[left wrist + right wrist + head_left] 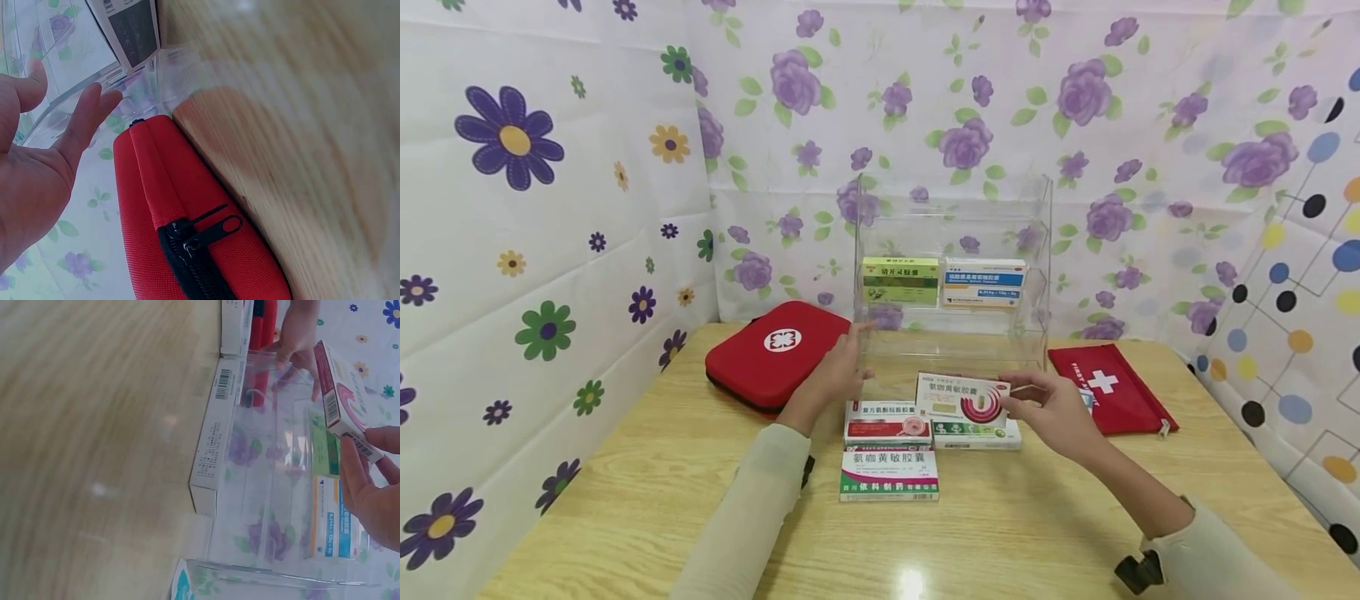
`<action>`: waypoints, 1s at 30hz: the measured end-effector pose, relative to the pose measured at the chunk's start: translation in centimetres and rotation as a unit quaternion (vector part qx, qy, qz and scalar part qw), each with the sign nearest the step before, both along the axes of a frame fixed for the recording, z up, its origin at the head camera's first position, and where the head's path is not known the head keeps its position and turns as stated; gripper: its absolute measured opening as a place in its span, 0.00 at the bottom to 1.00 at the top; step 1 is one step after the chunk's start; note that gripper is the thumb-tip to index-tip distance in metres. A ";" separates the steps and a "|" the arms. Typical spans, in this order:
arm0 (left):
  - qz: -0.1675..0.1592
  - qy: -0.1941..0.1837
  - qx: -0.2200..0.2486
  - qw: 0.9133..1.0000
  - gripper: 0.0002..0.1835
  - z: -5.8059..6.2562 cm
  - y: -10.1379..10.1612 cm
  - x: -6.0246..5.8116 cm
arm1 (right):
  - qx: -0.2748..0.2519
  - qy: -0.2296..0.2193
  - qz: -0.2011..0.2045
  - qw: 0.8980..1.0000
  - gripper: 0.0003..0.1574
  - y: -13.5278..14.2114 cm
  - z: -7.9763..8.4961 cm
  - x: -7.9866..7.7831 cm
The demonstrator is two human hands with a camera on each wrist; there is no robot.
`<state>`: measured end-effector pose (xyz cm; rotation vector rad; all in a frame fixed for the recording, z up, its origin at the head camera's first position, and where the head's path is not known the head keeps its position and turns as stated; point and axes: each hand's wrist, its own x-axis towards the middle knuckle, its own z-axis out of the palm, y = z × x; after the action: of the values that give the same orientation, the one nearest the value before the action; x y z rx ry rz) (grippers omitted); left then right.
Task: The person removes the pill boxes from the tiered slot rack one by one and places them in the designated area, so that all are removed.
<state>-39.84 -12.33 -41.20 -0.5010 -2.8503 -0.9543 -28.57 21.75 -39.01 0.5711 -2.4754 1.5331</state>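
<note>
My right hand [1056, 417] pinches the right end of a white medicine box [951, 402] with a dark red ring design, thumb on one side and fingers on the other. The box is raised above the boxes on the table, in front of a clear acrylic rack [955, 343]. At the rack's left edge is my left hand [835, 375], its fingers stretched out and holding nothing; the left wrist view shows the hand [44, 162] with fingers spread beside the clear plastic. On a rack tier stand a green box [900, 282] and a blue-and-white box [984, 283].
A red-and-white box [887, 423] and a green-and-white box [977, 435] lie before the rack, with a pink-and-green box [889, 475] nearer. A red hard case [752, 354] sits left; a red first-aid pouch [1120, 400] lies right. Flowered cloth [925, 100] hangs behind.
</note>
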 end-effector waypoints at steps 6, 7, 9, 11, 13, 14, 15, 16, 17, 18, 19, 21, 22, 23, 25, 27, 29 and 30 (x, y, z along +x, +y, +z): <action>-0.008 0.006 -0.005 1.000 0.46 -0.1 0.0 -0.2 | 0.017 -0.027 0.010 0.999 0.22 0.7 -0.8 1.3; -0.010 0.006 -0.007 1.000 0.46 -0.2 0.0 -0.2 | 0.019 -0.033 0.013 0.999 0.22 0.8 -1.0 1.5; -0.012 0.004 -0.010 1.000 0.46 -0.3 -0.1 -0.1 | 0.017 -0.050 0.021 0.998 0.22 1.0 -1.4 1.8; -0.007 0.004 -0.012 1.000 0.46 -0.3 -0.3 0.0 | 0.012 -0.065 0.033 0.997 0.21 1.2 -1.7 1.9; 0.002 0.004 -0.012 1.000 0.46 -0.2 -0.5 0.1 | 0.006 -0.076 0.044 0.996 0.22 1.3 -1.9 1.9; 0.005 0.005 -0.011 1.000 0.46 -0.2 -0.6 0.2 | 0.006 -0.083 0.047 0.995 0.22 1.3 -2.0 1.9; 0.005 0.004 -0.009 1.000 0.46 -0.1 -0.7 0.3 | 0.004 -0.091 0.050 0.995 0.22 1.4 -2.0 1.8; 0.005 0.004 -0.010 1.000 0.46 -0.1 -0.7 0.3 | 0.004 -0.097 0.051 0.994 0.22 1.4 -2.1 1.8; 0.003 0.003 -0.006 1.000 0.46 -0.1 -0.7 0.3 | 0.005 -0.101 0.052 0.994 0.23 1.6 -2.2 1.8; 0.000 0.003 -0.004 1.000 0.46 0.0 -0.6 0.2 | 0.004 -0.104 0.052 0.993 0.23 1.7 -2.3 1.9; -0.004 0.002 -0.001 1.000 0.46 0.0 -0.5 0.2 | 0.003 -0.107 0.053 0.993 0.23 1.9 -2.3 1.9; -0.007 0.001 0.001 1.000 0.46 0.0 -0.2 0.1 | 0.002 -0.115 0.055 0.992 0.22 2.2 -2.5 2.1; -0.006 0.002 0.001 1.000 0.46 -0.1 -0.1 0.0 | 0.003 -0.118 0.056 0.991 0.22 2.4 -2.6 2.1; -0.006 0.002 0.003 1.000 0.46 0.0 0.0 0.0 | 0.003 -0.121 0.057 0.991 0.22 2.6 -2.7 2.2; -0.005 0.001 0.000 1.000 0.46 0.1 0.1 0.1 | 0.004 -0.130 0.055 0.990 0.22 2.9 -2.8 2.2; -0.005 0.000 0.000 1.000 0.46 0.1 0.1 0.1 | 0.010 -0.139 0.053 0.989 0.22 3.1 -2.8 2.3; -0.004 -0.002 -0.002 1.000 0.46 0.2 0.0 0.2 | 0.015 -0.146 0.051 0.988 0.22 3.4 -2.8 2.3; -0.003 -0.002 -0.004 1.000 0.46 0.3 0.0 0.2 | 0.017 -0.150 0.051 0.987 0.22 3.4 -2.9 2.3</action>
<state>-39.62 -12.32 -40.91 -0.5095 -2.8598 -0.9451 -26.31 25.17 -41.87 0.5141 -2.7351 1.7322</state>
